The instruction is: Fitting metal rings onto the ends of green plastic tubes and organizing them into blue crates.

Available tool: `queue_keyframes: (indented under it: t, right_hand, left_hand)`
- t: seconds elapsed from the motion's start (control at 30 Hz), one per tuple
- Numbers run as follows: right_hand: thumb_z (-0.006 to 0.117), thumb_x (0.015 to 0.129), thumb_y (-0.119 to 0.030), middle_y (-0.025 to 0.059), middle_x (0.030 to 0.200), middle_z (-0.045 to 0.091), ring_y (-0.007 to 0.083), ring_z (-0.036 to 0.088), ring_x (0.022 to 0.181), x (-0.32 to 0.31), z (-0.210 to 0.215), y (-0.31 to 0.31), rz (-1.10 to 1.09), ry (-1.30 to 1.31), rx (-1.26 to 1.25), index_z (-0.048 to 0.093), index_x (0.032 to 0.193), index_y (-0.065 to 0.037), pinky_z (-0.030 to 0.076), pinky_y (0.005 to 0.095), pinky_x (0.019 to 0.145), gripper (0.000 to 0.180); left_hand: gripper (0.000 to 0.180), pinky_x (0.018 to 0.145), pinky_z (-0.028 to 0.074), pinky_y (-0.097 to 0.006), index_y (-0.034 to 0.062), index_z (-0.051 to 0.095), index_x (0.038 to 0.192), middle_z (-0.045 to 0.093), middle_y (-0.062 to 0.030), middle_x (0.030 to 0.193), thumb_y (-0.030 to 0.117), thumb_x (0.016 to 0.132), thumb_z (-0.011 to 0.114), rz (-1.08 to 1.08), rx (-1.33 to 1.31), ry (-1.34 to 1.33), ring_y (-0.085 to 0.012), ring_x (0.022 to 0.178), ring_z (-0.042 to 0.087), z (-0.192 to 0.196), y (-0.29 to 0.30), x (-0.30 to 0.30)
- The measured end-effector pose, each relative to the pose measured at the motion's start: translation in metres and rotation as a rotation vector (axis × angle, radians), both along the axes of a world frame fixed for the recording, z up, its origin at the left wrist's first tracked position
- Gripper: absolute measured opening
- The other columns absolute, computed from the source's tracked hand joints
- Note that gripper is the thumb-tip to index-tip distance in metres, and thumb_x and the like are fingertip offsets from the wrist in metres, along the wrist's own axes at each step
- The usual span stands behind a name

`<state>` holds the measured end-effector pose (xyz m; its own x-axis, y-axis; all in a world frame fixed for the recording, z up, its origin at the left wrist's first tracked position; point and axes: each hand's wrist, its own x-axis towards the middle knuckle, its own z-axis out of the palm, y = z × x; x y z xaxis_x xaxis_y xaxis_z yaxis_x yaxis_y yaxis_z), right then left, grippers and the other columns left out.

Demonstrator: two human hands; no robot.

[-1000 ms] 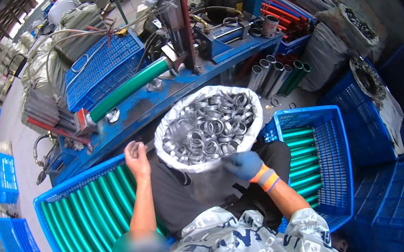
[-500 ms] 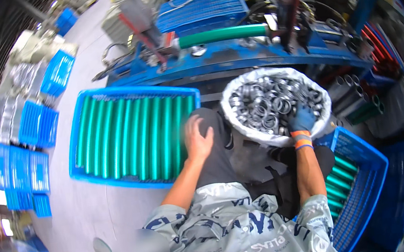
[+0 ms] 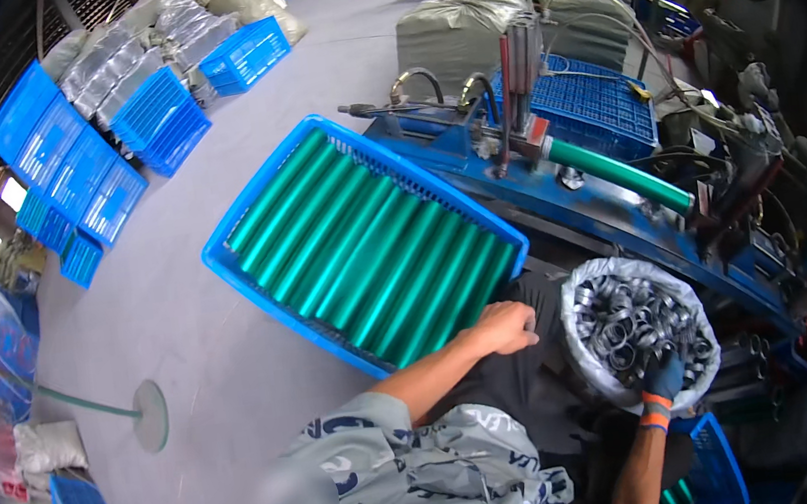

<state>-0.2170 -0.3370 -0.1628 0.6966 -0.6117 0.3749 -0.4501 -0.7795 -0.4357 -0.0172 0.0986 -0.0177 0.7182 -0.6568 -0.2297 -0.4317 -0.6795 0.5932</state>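
Note:
My left hand (image 3: 507, 328), bare, rests over my dark-trousered leg beside the near corner of a blue crate (image 3: 283, 319). Its fingers are curled in and I see nothing in them. Several shiny green tubes (image 3: 364, 257) lie side by side in that crate. My right hand (image 3: 663, 376), in a blue glove with an orange cuff, reaches into a white-lined round container (image 3: 585, 359). Grey metal rings (image 3: 624, 324) fill it, and my right fingertips are hidden among them. Another green tube (image 3: 620, 172) sits in a blue bench machine (image 3: 516, 183) beyond.
A second blue crate (image 3: 717, 465) with green tubes stands by my right forearm. Stacked blue crates (image 3: 69, 157) and wrapped bundles (image 3: 114, 71) line the far left. A round-based stand (image 3: 150, 416) is on the grey floor at left. Covered stacks (image 3: 457, 29) stand behind the machine.
My view has swung left, so the crate and machine now appear slanted. My left hand's spread fingers have curled in. My right hand stays in the rings.

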Motion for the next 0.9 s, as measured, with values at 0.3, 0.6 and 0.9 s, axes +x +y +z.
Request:
queue_keyframes:
  t: [0.3,0.6,0.9]
  right_hand:
    - [0.087,0.089,-0.055,0.0235,0.103,0.080,0.0454,0.078,0.098,0.045,0.038,-0.013,-0.014,0.161,0.256,0.082,0.111,-0.009,0.062,0.0541,0.088,0.051]
    - [0.090,0.081,-0.050,0.0195,0.111,0.082,0.0408,0.080,0.103,0.039,0.066,-0.052,0.016,0.107,0.381,0.080,0.124,-0.009,0.063,0.0518,0.091,0.060]
    - [0.087,0.081,-0.036,0.0170,0.127,0.076,0.0412,0.075,0.113,0.044,0.048,-0.045,0.012,0.219,0.108,0.064,0.152,-0.011,0.062,0.0537,0.097,0.079]
  left_hand:
    - [0.017,0.069,0.060,-0.041,0.0114,0.080,0.095,0.080,-0.0063,0.089,0.026,0.094,0.090,0.245,-0.389,-0.559,-0.0254,0.073,0.077,-0.057,-0.089,0.050]
    - [0.018,0.062,0.052,-0.032,0.0038,0.079,0.101,0.073,-0.0043,0.077,0.017,0.098,0.091,0.403,-0.465,-0.402,-0.0115,0.064,0.062,-0.109,-0.132,0.050]
    - [0.015,0.056,0.038,-0.025,0.0026,0.077,0.100,0.063,0.0048,0.072,0.014,0.102,0.087,0.353,-0.441,-0.394,-0.0036,0.061,0.048,-0.116,-0.144,0.043]
